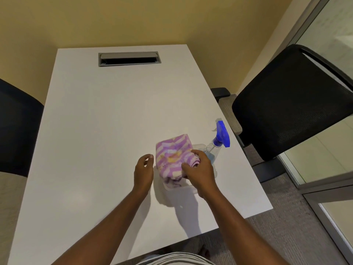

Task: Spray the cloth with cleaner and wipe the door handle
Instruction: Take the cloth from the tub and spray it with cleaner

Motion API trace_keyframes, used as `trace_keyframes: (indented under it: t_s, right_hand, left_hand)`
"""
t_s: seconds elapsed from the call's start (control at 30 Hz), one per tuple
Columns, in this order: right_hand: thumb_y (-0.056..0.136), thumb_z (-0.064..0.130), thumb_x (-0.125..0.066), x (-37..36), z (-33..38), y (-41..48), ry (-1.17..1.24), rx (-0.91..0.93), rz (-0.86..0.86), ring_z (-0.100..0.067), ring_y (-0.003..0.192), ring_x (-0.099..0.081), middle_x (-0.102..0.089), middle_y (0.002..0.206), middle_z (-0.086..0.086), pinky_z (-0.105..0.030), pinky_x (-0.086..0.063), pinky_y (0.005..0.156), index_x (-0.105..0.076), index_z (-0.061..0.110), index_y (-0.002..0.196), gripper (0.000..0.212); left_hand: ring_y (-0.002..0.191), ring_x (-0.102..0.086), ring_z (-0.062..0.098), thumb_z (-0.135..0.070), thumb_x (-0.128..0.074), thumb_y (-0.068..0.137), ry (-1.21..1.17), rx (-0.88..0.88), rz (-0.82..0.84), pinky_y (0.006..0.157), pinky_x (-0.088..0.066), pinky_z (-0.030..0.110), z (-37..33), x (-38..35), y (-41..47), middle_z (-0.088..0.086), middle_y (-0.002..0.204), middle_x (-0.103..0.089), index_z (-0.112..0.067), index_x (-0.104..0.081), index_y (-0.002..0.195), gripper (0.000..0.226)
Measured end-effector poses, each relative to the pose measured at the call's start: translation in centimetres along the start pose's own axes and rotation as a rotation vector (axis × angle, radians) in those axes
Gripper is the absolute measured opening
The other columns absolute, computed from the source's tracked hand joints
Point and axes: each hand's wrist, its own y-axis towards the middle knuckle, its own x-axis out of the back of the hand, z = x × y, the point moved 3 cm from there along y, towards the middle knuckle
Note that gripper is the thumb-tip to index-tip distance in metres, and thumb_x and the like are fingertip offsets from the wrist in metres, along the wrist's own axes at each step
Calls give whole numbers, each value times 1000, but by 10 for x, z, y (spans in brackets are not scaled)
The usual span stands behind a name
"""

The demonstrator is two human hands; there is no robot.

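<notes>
On the smooth white bench (107,131), the right hand (199,172) pinches one fluffy pink-and-white striped cloth (172,155) bunched over a clear plastic container (214,169), beside one clear spray bottle (215,148) with blue trigger, while the left hand (143,171) hovers loosely curled, holding nothing.

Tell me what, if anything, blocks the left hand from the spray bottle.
The cloth, bunched in the clear container and gripped by the right hand, lies between the open left hand and the spray bottle, which stands at the container's far right.
</notes>
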Motion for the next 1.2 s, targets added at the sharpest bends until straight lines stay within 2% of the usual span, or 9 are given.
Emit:
trace_keyframes:
  t_s: [0.1,0.27,0.37,0.53,0.7,0.83,0.93,1.1,1.2]
  right_hand:
    - [81,12,-72,-1,8,-6,189,-8,61,-20,102,-60,-56,113,0,-38,-61,76,-51,25,120,46]
    - [81,15,-75,-10,14,-10,337,-57,120,-25,110,-60,-56,123,-5,-43,-61,78,-51,23,127,53]
    - [81,12,-74,-10,14,-11,429,-82,152,-27,111,-60,-57,123,-8,-43,-60,79,-52,20,125,50]
    - [81,16,-75,-5,11,-12,357,-81,170,-25,110,-61,-60,120,-7,-42,-59,84,-52,20,125,50]
    - [80,13,-75,2,15,-17,482,-95,98,-27,107,-63,-62,118,-9,-45,-58,85,-55,17,123,47]
    - [81,10,-74,9,25,-19,624,-85,87,-27,105,-66,-65,117,-11,-43,-59,81,-55,13,123,47]
    - [77,13,-78,12,32,-21,545,23,7,-24,106,-65,-64,115,-4,-41,-60,81,-59,26,115,45]
    - [75,11,-80,10,42,-26,412,168,11,-17,107,-61,-61,112,9,-32,-59,82,-59,37,103,44]
    - [74,15,-81,5,39,-28,370,167,0,-15,106,-60,-60,110,13,-32,-59,84,-58,37,104,44]
  left_hand:
    - [95,-66,30,-47,-39,100,-264,123,123,72,-54,38,-3,4,-4,12,115,-65,-16,-53,123,41]
    - [98,-71,30,-64,-28,91,-679,276,419,82,-58,47,-18,6,-9,11,112,-72,-20,-68,112,64]
    - [104,-67,31,-64,-33,91,-802,294,512,88,-56,47,-26,6,-11,13,117,-68,-13,-60,127,68]
    - [119,-57,36,-63,-60,78,-788,279,591,98,-48,51,-38,1,-14,18,131,-57,-10,-45,142,84]
    - [100,-70,29,-73,-27,76,-546,240,556,81,-59,40,-51,-8,-14,13,118,-68,-15,-53,132,84]
    - [93,-70,30,-68,-20,91,-294,187,287,84,-57,42,-57,-3,-19,10,96,-75,-17,-68,101,70]
    - [102,-66,34,-57,-26,98,-100,32,156,90,-54,46,-58,1,-13,16,107,-69,-10,-64,110,62]
    - [115,-62,36,-67,-40,77,-653,277,465,89,-56,47,-64,-6,-12,19,131,-61,-7,-50,135,84]
    - [122,-57,35,-64,-43,78,-802,320,546,93,-52,46,-66,-10,-14,16,140,-54,-11,-45,141,83]
